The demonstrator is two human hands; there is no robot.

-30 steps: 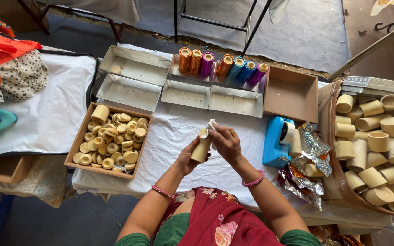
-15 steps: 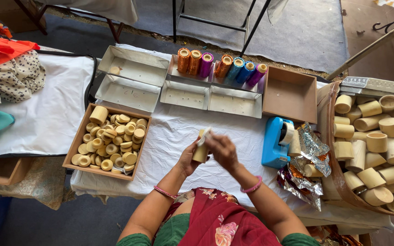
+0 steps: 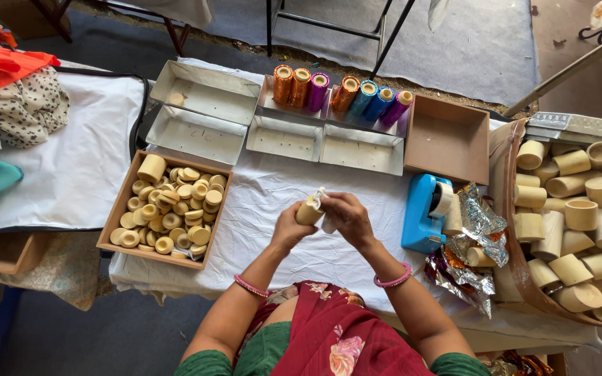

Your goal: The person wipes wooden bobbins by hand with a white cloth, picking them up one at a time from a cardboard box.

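Pale wood, or something like it: that's the little tube point(image 3: 309, 211) in the middle of the white cloth-covered table point(image 3: 273, 202). The left hand point(image 3: 292, 226) is curled shut around its lower end, holding it up off the cloth, probably so the free end stays reachable. The right hand point(image 3: 346, 216) comes in from 3 o'clock with the fingers pinched at the tube's top, where a small white scrap point(image 3: 321, 193) shows — paper or tape, can't tell which. Both wrists are bent inward and the forearms meet in a V just above the lap.

Everything sits within arm's reach. The tray of short rings point(image 3: 165, 209) is at 9 o'clock, the blue tape dispenser point(image 3: 423, 216) and crinkled foil point(image 3: 479, 230) at 3 o'clock, and the row of foil-wrapped coloured tubes point(image 3: 343, 94) at 12 o'clock. The big pile of bare tubes point(image 3: 576, 223) is further out to the right.
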